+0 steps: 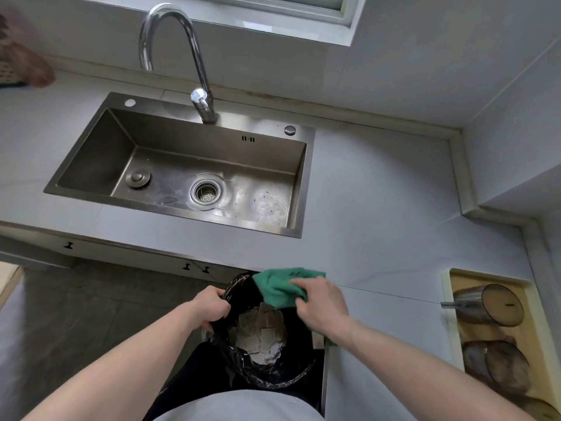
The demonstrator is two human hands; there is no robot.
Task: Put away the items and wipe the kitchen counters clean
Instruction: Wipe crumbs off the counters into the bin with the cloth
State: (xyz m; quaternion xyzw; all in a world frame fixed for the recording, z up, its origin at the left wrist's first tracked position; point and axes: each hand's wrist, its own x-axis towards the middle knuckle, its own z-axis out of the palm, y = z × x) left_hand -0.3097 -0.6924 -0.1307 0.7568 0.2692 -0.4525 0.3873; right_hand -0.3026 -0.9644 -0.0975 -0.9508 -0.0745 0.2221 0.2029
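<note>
Sweeping the counter's debris into the bin looks to be the step you are on; your right hand (321, 302) has its fingers curled onto the green cloth (280, 287), pinching it at the counter (379, 208) edge, at about 5 o'clock from the sink (176, 165); your left hand (212, 306) has its fingers clamped round the rim of the black bin liner (239, 354), holding the bin tight against the counter's front edge, just below the cloth. As I judge it, the wiping is well along on this stretch; whether crumbs remain under the cloth you cannot tell from here. The next move calls for drawing the cloth over the edge so anything gathered drops inside the liner; keep the left grip firm so the rim stays under the lip; then the bin wants setting down.

The cloth is bunched and folded, a matte teal-green, overhanging the edge so that part of it lies above the bin mouth; it looks soft and limp, likely to flop if you loosen your pinch. Inside the liner lie pale crumpled scraps. At 3 o'clock from your hands, a wooden tray (455, 278) holds jars (488, 305) lying on their sides, well apart from the cloth; the faucet (200, 95) stands at the sink's 12 o'clock.
</note>
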